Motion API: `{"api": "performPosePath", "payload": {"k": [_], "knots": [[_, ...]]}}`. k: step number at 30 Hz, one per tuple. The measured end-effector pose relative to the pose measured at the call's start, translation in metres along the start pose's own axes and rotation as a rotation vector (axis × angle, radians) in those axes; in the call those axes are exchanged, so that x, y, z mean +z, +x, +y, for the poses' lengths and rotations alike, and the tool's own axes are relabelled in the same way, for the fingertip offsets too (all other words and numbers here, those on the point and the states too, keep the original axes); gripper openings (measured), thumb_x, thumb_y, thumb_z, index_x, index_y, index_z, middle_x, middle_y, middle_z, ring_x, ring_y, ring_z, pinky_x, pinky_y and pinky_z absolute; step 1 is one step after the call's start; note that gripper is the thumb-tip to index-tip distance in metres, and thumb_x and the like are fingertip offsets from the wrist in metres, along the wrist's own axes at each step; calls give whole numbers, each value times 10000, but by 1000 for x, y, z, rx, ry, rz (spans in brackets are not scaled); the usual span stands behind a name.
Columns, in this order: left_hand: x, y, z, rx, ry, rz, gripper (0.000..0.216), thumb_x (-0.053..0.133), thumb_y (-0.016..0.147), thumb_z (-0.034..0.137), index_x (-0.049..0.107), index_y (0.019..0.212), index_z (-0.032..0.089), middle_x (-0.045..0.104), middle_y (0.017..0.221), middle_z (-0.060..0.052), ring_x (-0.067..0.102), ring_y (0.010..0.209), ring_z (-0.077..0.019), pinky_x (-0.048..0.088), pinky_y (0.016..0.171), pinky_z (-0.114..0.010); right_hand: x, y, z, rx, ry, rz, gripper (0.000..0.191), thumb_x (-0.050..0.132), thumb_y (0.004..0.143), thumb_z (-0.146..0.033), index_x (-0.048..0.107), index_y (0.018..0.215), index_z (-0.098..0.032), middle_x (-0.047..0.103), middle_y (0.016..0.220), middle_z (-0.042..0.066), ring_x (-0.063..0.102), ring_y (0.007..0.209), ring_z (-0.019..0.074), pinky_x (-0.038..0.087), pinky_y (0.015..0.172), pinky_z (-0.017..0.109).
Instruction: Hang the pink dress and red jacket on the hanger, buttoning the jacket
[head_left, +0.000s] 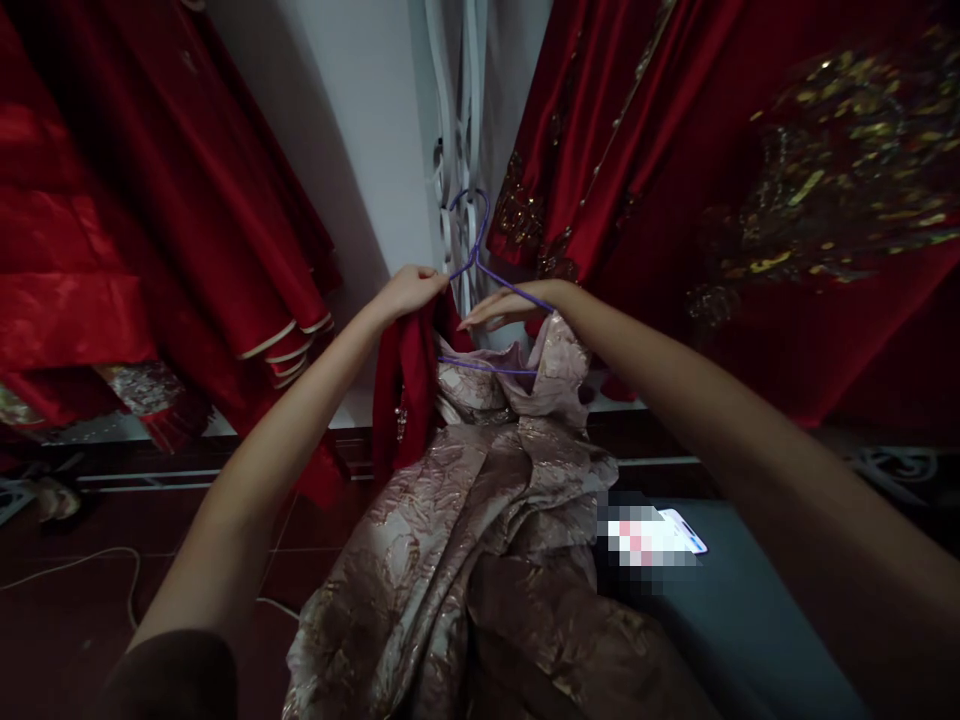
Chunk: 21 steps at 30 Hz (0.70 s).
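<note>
A purple wire hanger (480, 262) hangs by its hook from white ornate metalwork (457, 120). On it sits a pink and gold brocade garment (480, 520) that drapes down toward me, with a red cloth (405, 390) at its left shoulder. My left hand (411, 290) is closed on the red cloth at the hanger's left end. My right hand (510, 303) lies over the hanger's right arm and the brocade shoulder, fingers stretched out and together.
Red embroidered dresses hang at left (112, 220) and right (750, 180). A white wall (352, 130) is behind. A phone (686, 530) lies on a dark surface (750, 620) at lower right. A white cable (112, 570) runs over the dark red floor.
</note>
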<state>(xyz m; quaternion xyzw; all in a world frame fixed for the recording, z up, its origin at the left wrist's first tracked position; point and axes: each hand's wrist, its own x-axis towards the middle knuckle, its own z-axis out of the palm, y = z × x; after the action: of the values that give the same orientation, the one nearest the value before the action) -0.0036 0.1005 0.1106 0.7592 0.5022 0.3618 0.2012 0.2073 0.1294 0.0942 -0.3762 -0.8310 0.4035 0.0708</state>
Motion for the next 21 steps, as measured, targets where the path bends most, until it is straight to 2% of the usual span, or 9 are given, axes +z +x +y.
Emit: {"api": "performPosePath", "payload": {"k": [3,6,8,12,16,18,21], "knots": [[-4,-1,-13,67,-50,-90,202,464,706,262,524,549,151,439,501,35,364,504,-74,278,514,-211,12,11,-2,71,40,-150,349,621,728,-468,699,969,-228,656,1084,54,540,1129,184,453,905,299],[-8,1,-23,99,-143,-188,180,465,681,265,535,561,151,496,560,27,426,556,-80,330,563,-206,13,11,6,197,104,-252,373,633,713,-460,686,997,-224,646,1104,45,556,1117,178,447,927,299],[-9,1,-26,89,-220,-221,167,471,669,264,523,555,153,509,574,24,448,571,-84,355,581,-212,11,9,13,228,158,-277,370,653,697,-454,682,975,-211,653,1079,51,571,1094,183,447,933,305],[-11,-3,-29,5,-371,-243,98,504,638,241,516,588,158,524,577,27,456,544,-82,377,567,-223,8,9,18,167,267,-166,348,717,650,-391,646,933,-201,657,1037,55,578,1069,189,430,962,319],[-14,-6,-31,-133,-479,-315,88,532,574,210,542,644,157,534,547,30,455,481,-85,378,511,-229,7,9,11,-41,337,47,466,736,632,-306,583,1065,-226,623,1113,43,559,1092,172,400,999,322],[-14,-6,-31,-167,-504,-332,137,528,554,211,566,673,155,560,559,15,475,480,-97,392,503,-237,9,8,6,-103,340,43,488,727,641,-293,571,1100,-236,608,1150,37,542,1120,164,403,994,307],[-12,-5,-32,-167,-526,-300,153,523,535,213,576,668,159,572,561,2,494,485,-113,414,504,-253,16,7,4,-100,330,-80,395,718,645,-286,606,1017,-219,641,1075,30,576,1058,154,443,935,297]]}}
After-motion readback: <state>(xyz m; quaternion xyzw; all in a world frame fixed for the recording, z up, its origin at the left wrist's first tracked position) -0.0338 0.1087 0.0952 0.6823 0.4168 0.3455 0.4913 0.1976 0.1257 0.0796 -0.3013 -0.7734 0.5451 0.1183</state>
